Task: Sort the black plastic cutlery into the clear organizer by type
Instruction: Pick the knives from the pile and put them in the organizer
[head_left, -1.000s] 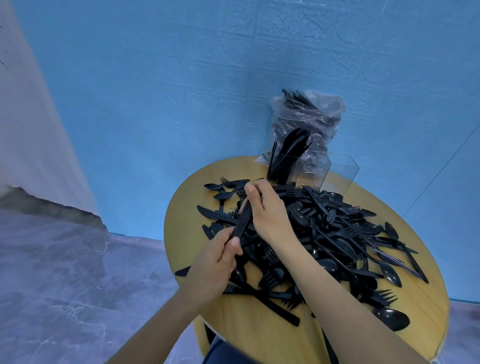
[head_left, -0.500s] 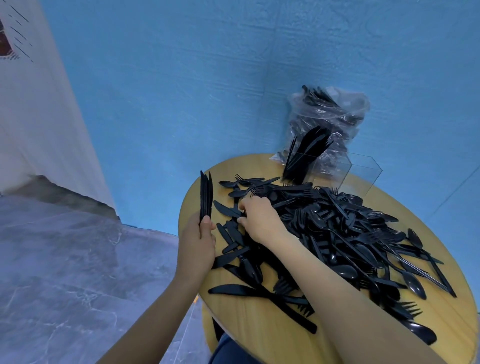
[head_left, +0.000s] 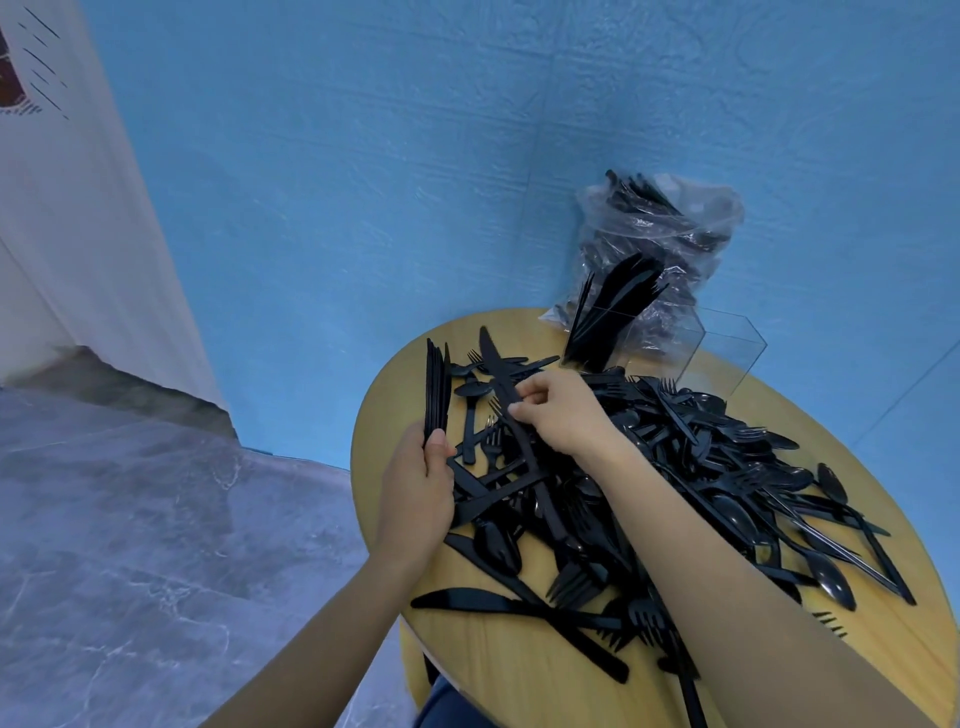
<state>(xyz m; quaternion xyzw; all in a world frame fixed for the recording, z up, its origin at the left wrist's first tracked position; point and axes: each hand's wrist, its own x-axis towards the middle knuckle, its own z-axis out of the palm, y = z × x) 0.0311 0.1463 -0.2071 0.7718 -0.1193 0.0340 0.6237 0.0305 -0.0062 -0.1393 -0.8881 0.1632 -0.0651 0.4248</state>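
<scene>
Your right hand (head_left: 563, 410) is pinching a knife (head_left: 511, 402) mid-shaft, blade pointing up and away over the desk (head_left: 498, 670). Your left hand (head_left: 415, 493), gripping an upright knife bundle (head_left: 436, 389), sits just left of it, so probably a short sideways pass.

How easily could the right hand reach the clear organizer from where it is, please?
Probably easily: the right hand, pinching a knife, sits just short of the organizer, with only low cutlery between.
</scene>
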